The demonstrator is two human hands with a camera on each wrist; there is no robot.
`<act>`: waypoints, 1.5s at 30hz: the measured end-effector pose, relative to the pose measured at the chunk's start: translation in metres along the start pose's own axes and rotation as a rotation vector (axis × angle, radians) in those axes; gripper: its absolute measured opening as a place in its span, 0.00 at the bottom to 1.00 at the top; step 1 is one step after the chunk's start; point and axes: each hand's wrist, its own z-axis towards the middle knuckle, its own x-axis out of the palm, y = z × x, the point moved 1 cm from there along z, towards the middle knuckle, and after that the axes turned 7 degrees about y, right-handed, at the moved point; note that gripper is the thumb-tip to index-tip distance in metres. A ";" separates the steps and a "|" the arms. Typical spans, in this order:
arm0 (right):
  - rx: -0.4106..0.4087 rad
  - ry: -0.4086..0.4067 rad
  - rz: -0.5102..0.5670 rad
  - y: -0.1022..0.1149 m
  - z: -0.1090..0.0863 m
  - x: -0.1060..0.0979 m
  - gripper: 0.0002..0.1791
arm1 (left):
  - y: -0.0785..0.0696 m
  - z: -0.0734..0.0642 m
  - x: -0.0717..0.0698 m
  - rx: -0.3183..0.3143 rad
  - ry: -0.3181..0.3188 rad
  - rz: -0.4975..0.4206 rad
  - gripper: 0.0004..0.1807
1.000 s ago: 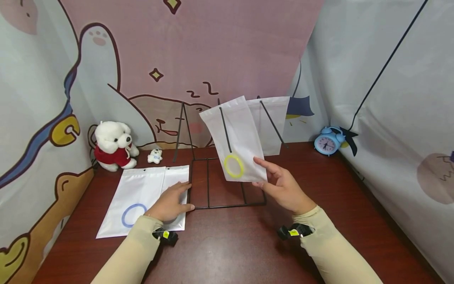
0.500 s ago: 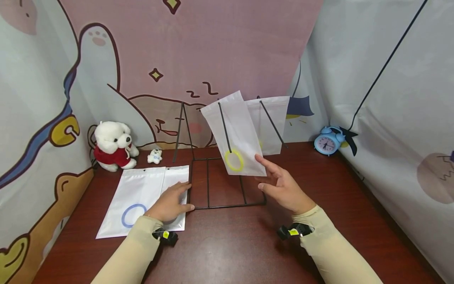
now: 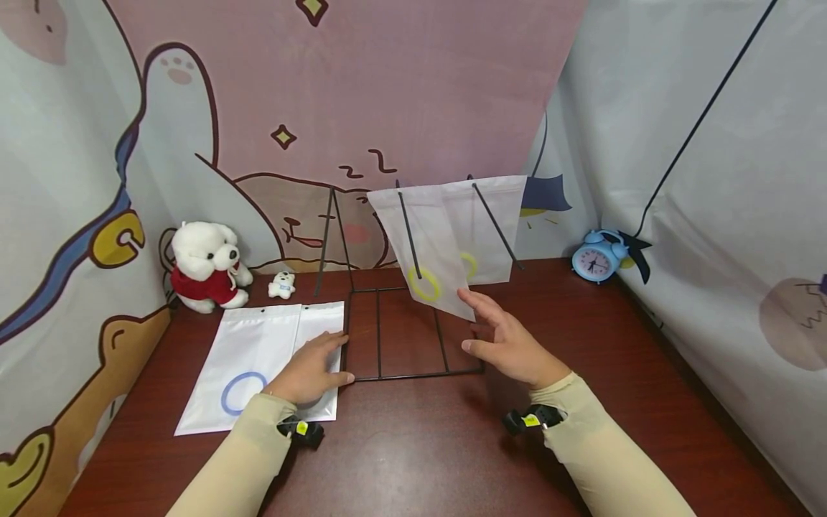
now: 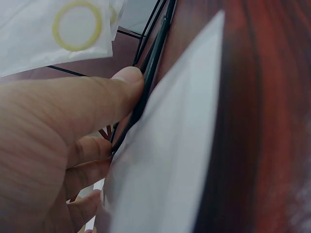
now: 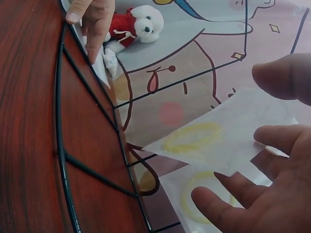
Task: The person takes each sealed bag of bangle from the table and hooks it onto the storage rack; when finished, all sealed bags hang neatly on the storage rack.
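Dark red-brown table point(image 3: 413, 452), printed cartoon cloth point(image 3: 413, 93) behind it. Black wire rack point(image 3: 413, 375) sits mid-table. White bag point(image 3: 436, 230) hangs askew on its middle prong, lower corner angled toward the right hand point(image 3: 510, 341); it carries a yellow ring point(image 4: 75, 48). Second white bag point(image 3: 487, 251) hangs on the right prong, partly behind the first. Right hand holds nothing: fingers extended, thumb apart, fingertips at the front bag's lower edge; contact unclear. Left hand point(image 3: 310, 370) rests its thumb and fingertips against the rack's left side bar, fingers loose, wrist over the flat bags point(image 3: 258, 337). Those overlap on the table left of the rack, blue ring point(image 3: 225, 395) showing. Dog plush point(image 3: 200, 266) and small white toy point(image 3: 281, 285) back left; blue alarm clock point(image 3: 594, 262) back right.
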 end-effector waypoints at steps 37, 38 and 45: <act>0.378 0.138 -0.177 -0.091 -0.012 -0.041 0.29 | 0.014 -0.009 -0.033 0.036 -0.189 -0.183 0.30; 0.379 0.139 -0.177 -0.091 -0.011 -0.041 0.29 | 0.020 -0.012 -0.040 0.020 -0.228 -0.196 0.28; 0.389 0.136 -0.199 -0.091 -0.010 -0.038 0.29 | 0.086 -0.043 -0.077 -0.206 -0.451 -0.294 0.22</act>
